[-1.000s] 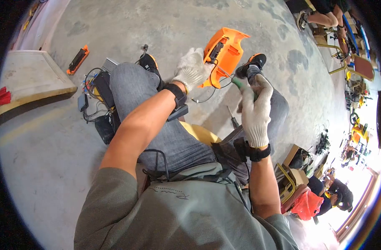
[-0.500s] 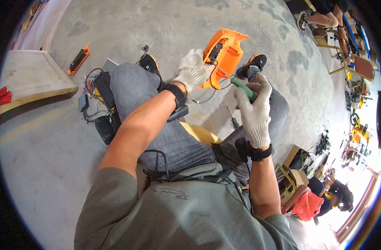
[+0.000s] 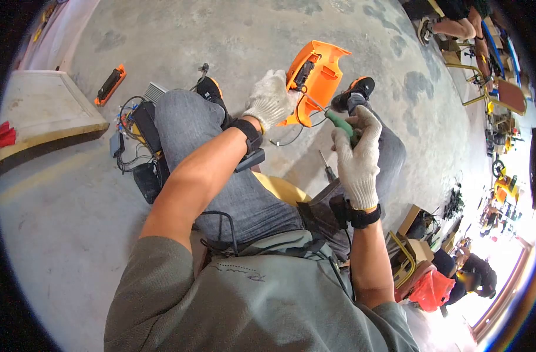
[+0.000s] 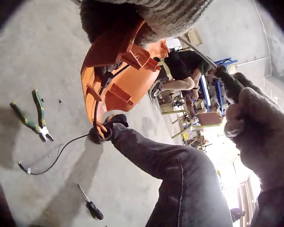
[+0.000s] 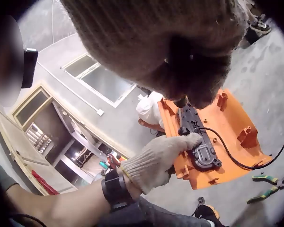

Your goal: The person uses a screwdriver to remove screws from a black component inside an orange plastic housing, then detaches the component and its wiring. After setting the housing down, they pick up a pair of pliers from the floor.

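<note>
My gloved left hand (image 3: 271, 98) grips the edge of an orange plastic cover (image 3: 323, 82), held up above the floor. In the right wrist view its thumb presses on a black plastic part (image 5: 207, 155) fitted inside the cover. A black cable (image 5: 236, 163) runs out from that part and dangles below. My gloved right hand (image 3: 360, 158) holds a screwdriver by its green handle (image 3: 338, 122), fingers curled round it. The shaft points at the black part, its tip overlapping the cover's inner side in the head view.
On the floor lie green-handled pliers (image 4: 41, 127) and a black-handled screwdriver (image 4: 93, 210). A black-and-orange piece (image 3: 109, 85) lies farther left, near a pale board (image 3: 51, 108). Wired electronics (image 3: 143, 126) sit beside my left leg. A chair (image 3: 510, 95) and another person's leg (image 3: 452, 27) are at right.
My right hand's fingers have shifted round the screwdriver handle, leaving more of the green showing. The orange cover and my left hand have stayed nearly still.
</note>
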`<state>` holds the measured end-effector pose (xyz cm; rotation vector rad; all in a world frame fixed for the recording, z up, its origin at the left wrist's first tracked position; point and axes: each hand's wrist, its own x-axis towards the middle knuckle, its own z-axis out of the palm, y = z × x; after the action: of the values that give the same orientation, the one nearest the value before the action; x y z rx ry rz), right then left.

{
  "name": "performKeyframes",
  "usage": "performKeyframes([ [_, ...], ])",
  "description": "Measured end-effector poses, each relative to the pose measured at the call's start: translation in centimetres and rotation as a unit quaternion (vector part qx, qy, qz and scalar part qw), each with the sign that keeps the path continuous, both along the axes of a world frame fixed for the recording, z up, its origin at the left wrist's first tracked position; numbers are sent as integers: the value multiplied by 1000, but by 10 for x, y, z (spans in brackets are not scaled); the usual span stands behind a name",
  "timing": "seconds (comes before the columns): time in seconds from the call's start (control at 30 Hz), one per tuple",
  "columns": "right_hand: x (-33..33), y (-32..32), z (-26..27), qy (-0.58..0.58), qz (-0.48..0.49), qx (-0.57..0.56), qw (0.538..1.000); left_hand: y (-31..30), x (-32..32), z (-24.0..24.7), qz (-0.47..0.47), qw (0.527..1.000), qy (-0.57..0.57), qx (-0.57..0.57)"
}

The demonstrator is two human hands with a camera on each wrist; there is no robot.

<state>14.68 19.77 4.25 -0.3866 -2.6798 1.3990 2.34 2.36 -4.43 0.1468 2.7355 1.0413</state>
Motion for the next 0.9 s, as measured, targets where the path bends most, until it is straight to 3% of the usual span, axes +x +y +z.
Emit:
performKeyframes([
  [0.07,-6,-7,22,-53,-27,-52,997,0,1,2,-5,1000,7,6],
  [0.13,-15,-10,39,-181,-108,-127,969,-1,1,-1,-8,1000,10,9],
  [0.17,-12,-9,34,-180,-110,-128,969,-1,2,-2,-10,1000,14,14],
  [0.23,-7,-8,15,-53,-58,-17,997,-1,-2,-5,-7,1000,-4,27],
  [0.33,0,-2,10,28,21,43,998,0,-1,-3,-1,1000,-15,27],
  [0.47,1,6,1,60,66,89,992,-1,0,-10,-13,999,32,29],
  [0.6,-6,4,19,58,77,107,990,2,5,-4,-2,1000,9,2],
  [0.67,-12,-9,47,-160,-69,-64,983,2,8,-2,-35,999,-11,7],
  [0.73,-14,-2,39,-140,-99,-75,982,4,6,0,-32,999,9,12],
  [0.8,-13,2,41,-234,-110,-177,950,5,5,0,-10,1000,3,24],
  [0.87,-11,5,37,-254,-98,-160,949,5,4,-8,-10,999,20,44],
  [0.9,-8,6,32,-190,-34,-70,979,5,4,-8,-9,999,14,45],
])
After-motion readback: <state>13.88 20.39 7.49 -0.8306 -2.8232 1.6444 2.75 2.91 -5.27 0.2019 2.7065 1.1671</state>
